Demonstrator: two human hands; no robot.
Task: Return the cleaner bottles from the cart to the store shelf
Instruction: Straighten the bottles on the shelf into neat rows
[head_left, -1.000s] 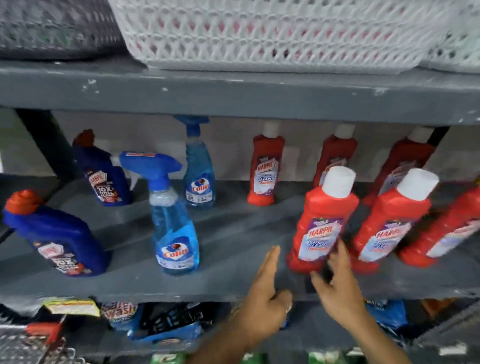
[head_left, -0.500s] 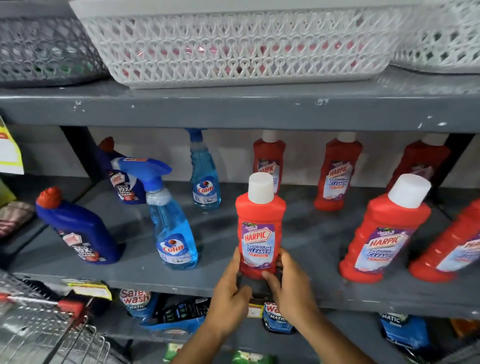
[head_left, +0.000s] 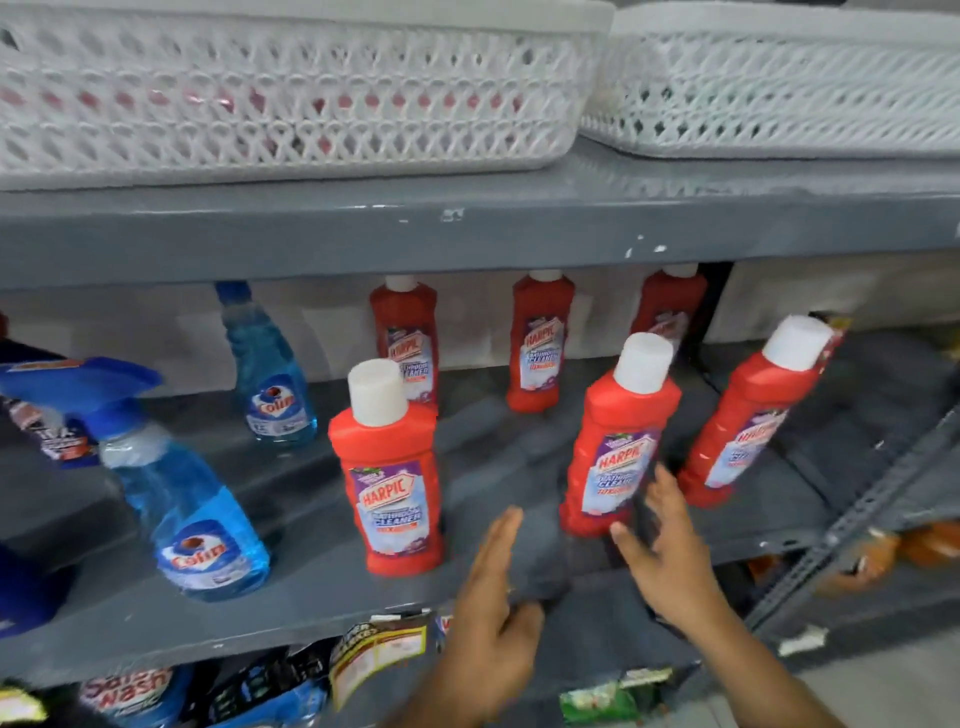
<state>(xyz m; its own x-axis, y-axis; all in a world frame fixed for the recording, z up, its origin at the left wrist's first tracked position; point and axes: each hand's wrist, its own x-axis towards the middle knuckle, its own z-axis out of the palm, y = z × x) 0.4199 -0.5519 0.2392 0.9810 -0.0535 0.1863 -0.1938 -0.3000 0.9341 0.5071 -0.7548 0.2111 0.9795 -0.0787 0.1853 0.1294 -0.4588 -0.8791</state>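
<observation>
A red cleaner bottle (head_left: 390, 478) with a white cap stands upright near the front of the grey store shelf (head_left: 322, 587). To its right stand two more red bottles, one at the middle (head_left: 615, 441) and one at the far right (head_left: 753, 415). My left hand (head_left: 493, 613) is open, just right of the front bottle and apart from it. My right hand (head_left: 670, 551) is open, fingers spread, beside the base of the middle red bottle. Three red bottles (head_left: 540, 343) line the back of the shelf. The cart is out of view.
Two blue spray bottles (head_left: 192, 509) stand at the left, with dark blue bottles (head_left: 47, 431) at the left edge. White lattice baskets (head_left: 291, 88) sit on the shelf above. Packets (head_left: 374, 654) fill the lower shelf. A metal upright (head_left: 872, 493) slants at the right.
Both hands have let go of the front red bottle, which now stands on the shelf, and have moved right toward the middle red bottle. The view has shifted right.
</observation>
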